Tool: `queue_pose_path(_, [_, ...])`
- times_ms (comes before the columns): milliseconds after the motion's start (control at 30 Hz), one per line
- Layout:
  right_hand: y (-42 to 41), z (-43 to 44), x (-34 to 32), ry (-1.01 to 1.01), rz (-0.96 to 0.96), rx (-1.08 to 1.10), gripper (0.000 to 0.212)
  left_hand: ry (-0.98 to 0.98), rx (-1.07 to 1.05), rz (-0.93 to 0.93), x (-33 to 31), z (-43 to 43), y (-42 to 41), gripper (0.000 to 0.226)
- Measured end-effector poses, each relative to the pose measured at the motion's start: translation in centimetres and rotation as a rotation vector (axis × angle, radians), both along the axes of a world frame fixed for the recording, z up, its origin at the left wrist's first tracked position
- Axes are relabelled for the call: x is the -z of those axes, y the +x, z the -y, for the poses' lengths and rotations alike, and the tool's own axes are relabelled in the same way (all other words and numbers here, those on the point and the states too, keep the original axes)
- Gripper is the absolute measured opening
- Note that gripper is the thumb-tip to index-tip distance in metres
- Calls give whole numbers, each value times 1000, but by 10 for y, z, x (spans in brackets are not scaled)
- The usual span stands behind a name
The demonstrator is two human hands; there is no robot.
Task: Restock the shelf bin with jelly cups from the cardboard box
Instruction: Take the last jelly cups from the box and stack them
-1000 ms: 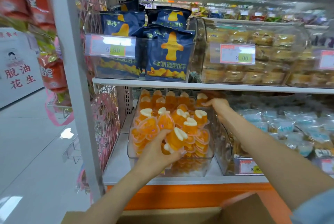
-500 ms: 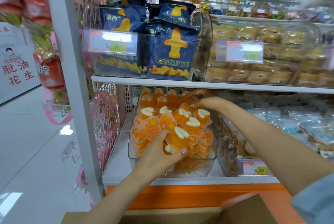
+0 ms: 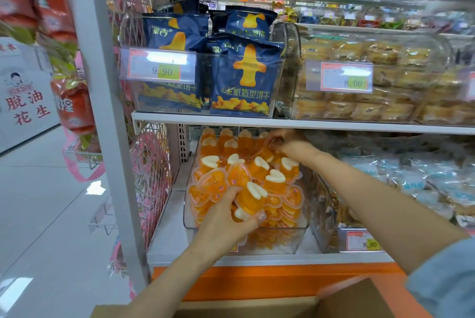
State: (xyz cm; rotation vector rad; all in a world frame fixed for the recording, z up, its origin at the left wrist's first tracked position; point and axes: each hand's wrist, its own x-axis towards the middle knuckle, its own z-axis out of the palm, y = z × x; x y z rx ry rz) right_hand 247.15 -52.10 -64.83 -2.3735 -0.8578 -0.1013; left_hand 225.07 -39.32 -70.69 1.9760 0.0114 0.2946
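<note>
Centrally, orange, white-hearted jelly cups [image 3: 276,179] are heaped; one, standing heart-up, is clamped by left fingers [image 3: 257,217], others by right fingers [image 3: 276,137].

The bin [image 3: 304,227] sits at the left end of the lower shelf [image 3: 164,235], with a wire rack [image 3: 151,179] just beside it on the left and a second bin [image 3: 324,206] just beside it on the right. Jelly cups [image 3: 275,176] are heaped in it, higher than its front wall. The left hand [image 3: 226,225] is at the front of the heap, gripping cups there. The right hand [image 3: 290,144] reaches to the back, under the upper shelf [image 3: 308,125]. On that shelf, directly above, stands a bin of packets [image 3: 205,102] — a bin of cakes [image 3: 291,42] to its right. The cardboard box [image 3: 257,306] lies lowest, in front of the shelves.
</note>
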Motion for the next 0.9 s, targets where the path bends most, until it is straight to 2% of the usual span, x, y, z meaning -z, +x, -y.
queue_pose_path(133, [-1,1,2,-17,38,-4,17,-3,6,1,0,0,-1,34])
queue_pose_path(333, [-5,7,-3,-152,22,-35,10,-7,8,13,-2,2,-1,32])
queue_pose_path(433, [-8,6,-4,-100,27,-34,7,1,9,16,-3,4,-2,33])
queue_pose_path(533, [-7,-2,-3,4,-4,25,13,6,10,17,-3,5,-3,33])
queue_pose_path(667, [0,-17,-3,136,-214,140,10,3,10,16,-3,4,-3,34])
queue_pose_path(733, [3,-23,-1,118,-260,189,9,4,11,9,-1,2,-3,36])
queue_pose_path(900, [-1,-27,-1,57,-214,184,16,2,11,-9,-1,-3,-3,40])
